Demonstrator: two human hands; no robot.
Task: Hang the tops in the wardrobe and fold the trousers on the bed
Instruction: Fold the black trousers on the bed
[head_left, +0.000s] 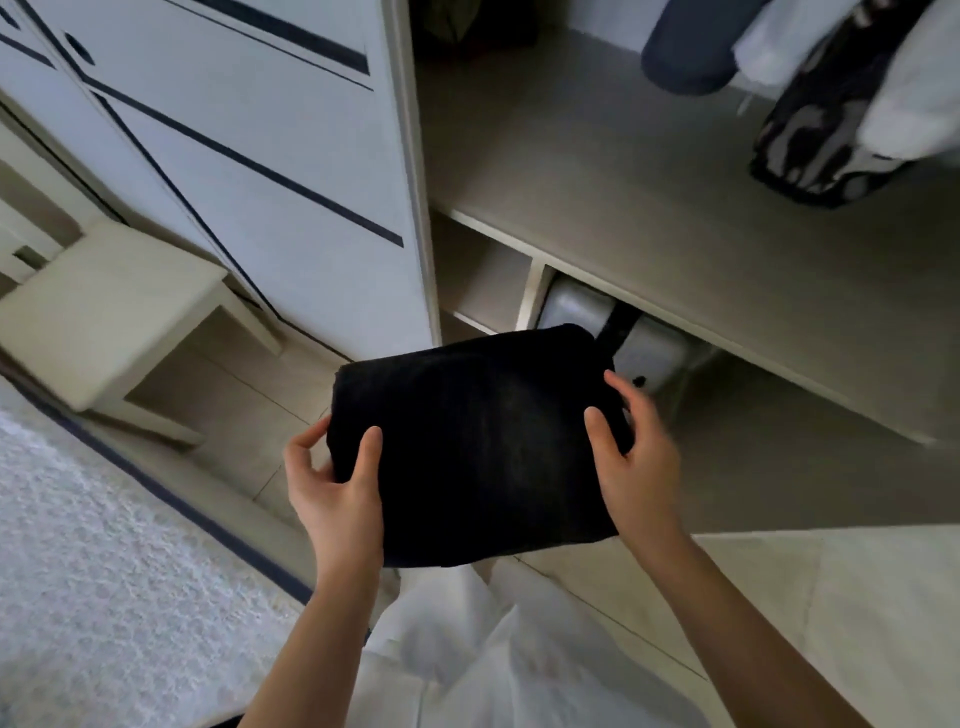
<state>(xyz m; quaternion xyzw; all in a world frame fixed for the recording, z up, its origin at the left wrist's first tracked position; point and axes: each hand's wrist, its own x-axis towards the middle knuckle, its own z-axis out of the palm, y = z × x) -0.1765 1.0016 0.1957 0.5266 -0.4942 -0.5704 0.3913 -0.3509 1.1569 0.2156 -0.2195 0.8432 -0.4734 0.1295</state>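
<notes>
L hand (332, 493) & R hand (636, 462) both grip folded black trousers (472, 447) by side edges, in front of open wardrobe (675, 218).

Head cam, aimed fwd/down, close on wardrobe (597, 171).

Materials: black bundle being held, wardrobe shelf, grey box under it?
Black bundle: soft matte fabric; it folds into thick rounded edges with no shine. Wardrobe shelf: likely laminated board, smooth beige, with a paler square front edge. Grey box: unclear, perhaps coated fabric or plastic; faint sheen, rounded corners, black strap across it.
</notes>
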